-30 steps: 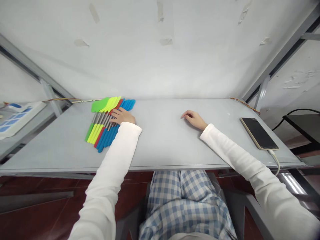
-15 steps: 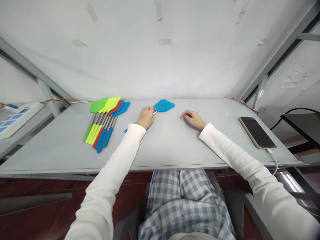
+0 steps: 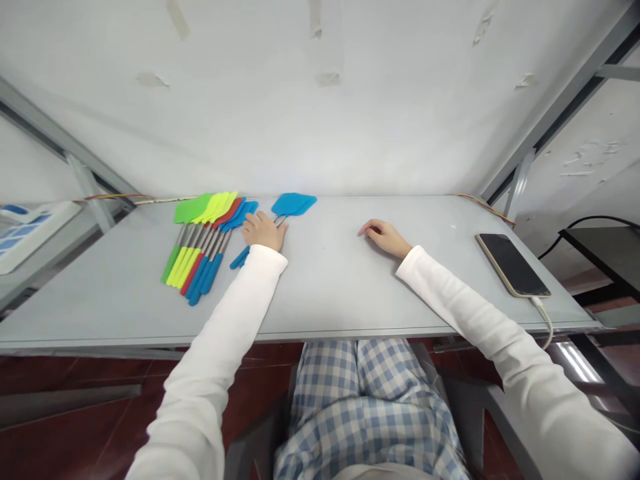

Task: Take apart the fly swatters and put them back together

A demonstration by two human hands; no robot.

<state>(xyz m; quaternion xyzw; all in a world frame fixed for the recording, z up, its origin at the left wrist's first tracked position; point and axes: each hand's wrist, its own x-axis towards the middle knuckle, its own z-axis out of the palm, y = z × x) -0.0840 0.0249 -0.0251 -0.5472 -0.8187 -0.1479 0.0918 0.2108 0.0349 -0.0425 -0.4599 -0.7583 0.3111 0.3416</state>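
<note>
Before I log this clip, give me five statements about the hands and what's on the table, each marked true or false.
1. The left hand is nearer the fanned spatulas than the right hand is. True.
2. The right hand grips a spatula. False: no spatula touches it.
3. A white cable is plugged into the phone. True.
4. The fan's left end is red. False: a green spatula lies there.
5. Some blue spatula heads show to the right of the left hand. True.
</note>
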